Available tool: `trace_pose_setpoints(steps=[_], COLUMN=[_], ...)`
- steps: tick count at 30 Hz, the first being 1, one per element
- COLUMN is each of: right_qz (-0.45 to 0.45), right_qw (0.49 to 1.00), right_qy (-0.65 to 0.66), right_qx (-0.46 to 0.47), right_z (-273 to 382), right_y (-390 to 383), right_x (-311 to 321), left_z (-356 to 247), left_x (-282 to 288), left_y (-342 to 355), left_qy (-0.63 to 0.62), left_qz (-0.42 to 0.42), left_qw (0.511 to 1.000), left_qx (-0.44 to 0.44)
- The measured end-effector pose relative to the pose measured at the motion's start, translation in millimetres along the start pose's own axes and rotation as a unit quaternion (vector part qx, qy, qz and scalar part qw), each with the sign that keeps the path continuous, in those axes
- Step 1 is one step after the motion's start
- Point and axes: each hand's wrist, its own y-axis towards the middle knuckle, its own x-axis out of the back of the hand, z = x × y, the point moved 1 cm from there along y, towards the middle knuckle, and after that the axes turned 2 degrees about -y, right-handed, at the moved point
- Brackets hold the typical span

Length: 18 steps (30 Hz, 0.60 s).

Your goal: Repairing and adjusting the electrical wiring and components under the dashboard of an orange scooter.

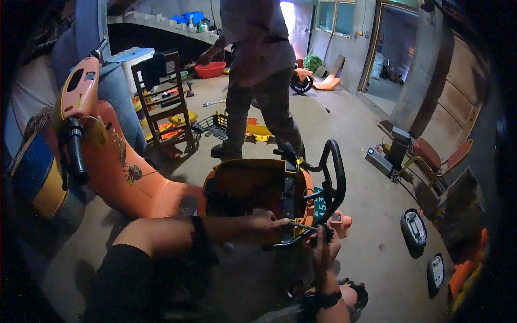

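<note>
An orange electric scooter (141,185) stands before me, its body running from the handlebar at the left to the tail at the middle. Its seat is off, and the open seat compartment (245,185) shows a dark inside. At the rear of that compartment, my left hand (264,222) pinches one end of a thin metal rod (302,226). The rod's other end meets my right hand (327,245), whose fingers are closed around it near the tail. A black grab rail (340,177) rises just beyond, above a green plate (320,207). What kind of tool the rod is cannot be made out.
Another person (256,81) stands beyond the scooter. Behind are a wooden rack (166,105), a black crate (214,127) and a red basin (210,69). Two seat-like black parts (413,232) lie on the floor at right, near a red chair (441,156) and a grey box (379,161).
</note>
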Motion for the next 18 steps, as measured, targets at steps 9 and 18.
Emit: trace_pose_setpoints(steps=[9,18], right_qz=[0.220,0.279], right_qw=[0.889,0.906], right_qy=[-0.150,-0.165], right_qx=[0.372,0.272], right_z=[51.1,55.4], right_y=[-24.2,-34.9], right_x=[-35.5,-11.6], left_z=[-25.3,-41.4], left_x=[9.5,4.4], left_y=[-23.0,-34.0], left_qy=[0.063,-0.019], left_qz=[-0.037,-0.005], left_qw=[0.997,1.000], left_qx=[0.011,0.000])
